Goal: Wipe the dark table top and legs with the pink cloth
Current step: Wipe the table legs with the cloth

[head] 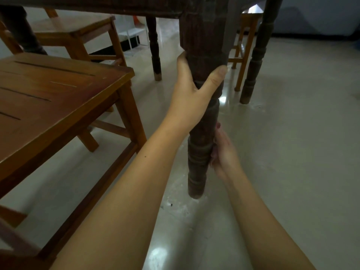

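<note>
I look from low down at the near leg (200,133) of the dark table, a turned wooden post that ends on the floor. My left hand (192,88) grips the leg high up, just below its square block, thumb on the right side. My right hand (222,151) presses against the lower right side of the leg. A sliver of the pink cloth (218,126) shows at its fingertips; the rest is hidden behind the leg and hand. The underside of the table top (116,6) runs along the upper edge.
A brown wooden chair (48,98) stands close on the left, a second chair (78,34) behind it. Two more dark table legs (155,53) (255,61) stand farther back, with a wooden stool (243,55) between them. The glossy pale floor (292,143) stretches to the right.
</note>
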Motion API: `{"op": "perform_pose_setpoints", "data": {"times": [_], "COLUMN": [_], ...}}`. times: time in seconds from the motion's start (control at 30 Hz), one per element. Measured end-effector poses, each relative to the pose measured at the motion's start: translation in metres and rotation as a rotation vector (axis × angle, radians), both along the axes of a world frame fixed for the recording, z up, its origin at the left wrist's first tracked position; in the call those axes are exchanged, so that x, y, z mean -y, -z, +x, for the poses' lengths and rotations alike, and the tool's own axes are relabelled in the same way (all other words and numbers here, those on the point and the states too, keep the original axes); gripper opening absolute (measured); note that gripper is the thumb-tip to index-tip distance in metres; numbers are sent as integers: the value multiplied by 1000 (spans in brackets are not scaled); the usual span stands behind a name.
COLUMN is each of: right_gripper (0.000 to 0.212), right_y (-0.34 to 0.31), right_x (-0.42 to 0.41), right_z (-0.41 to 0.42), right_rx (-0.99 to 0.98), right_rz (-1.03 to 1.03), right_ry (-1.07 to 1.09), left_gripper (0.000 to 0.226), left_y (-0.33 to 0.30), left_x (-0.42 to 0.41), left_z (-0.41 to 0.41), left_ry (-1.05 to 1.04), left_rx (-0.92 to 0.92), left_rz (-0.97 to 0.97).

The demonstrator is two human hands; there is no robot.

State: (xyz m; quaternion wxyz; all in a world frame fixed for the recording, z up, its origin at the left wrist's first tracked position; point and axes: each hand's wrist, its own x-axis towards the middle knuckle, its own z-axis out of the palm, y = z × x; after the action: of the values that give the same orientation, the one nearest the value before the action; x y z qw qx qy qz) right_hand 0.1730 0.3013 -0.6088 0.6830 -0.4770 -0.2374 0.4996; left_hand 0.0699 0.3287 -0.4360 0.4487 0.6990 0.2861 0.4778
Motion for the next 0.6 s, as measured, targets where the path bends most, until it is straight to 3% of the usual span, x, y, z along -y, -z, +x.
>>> {"op": "perform_pose_setpoints", "data": {"times": [0.1,0.3,0.37,0.47,0.6], "right_gripper": [26,30,31,17,22], "right_y": [-15,84,108,104,49], "right_x": [-3,14,31,46,40], "right_z": [-2,-4,-9,-22,-29], "right_rx": [25,178,133,77,100], "right_rz": [35,-358,-438,-454,-467], "right_ry": [20,-31,-62,12,83], "left_gripper": [64,67,67,67,69], "left_y": [0,2,2,1,-8], "left_x": [-1,-1,-1,-1,4], "left_z": [0,0,1,0,0], "left_ry": [-1,-22,-24,-20,-2], "left_rx": [6,3,3,9,-9], "left_rz": [-1,-6,-16,-34,-149]}}
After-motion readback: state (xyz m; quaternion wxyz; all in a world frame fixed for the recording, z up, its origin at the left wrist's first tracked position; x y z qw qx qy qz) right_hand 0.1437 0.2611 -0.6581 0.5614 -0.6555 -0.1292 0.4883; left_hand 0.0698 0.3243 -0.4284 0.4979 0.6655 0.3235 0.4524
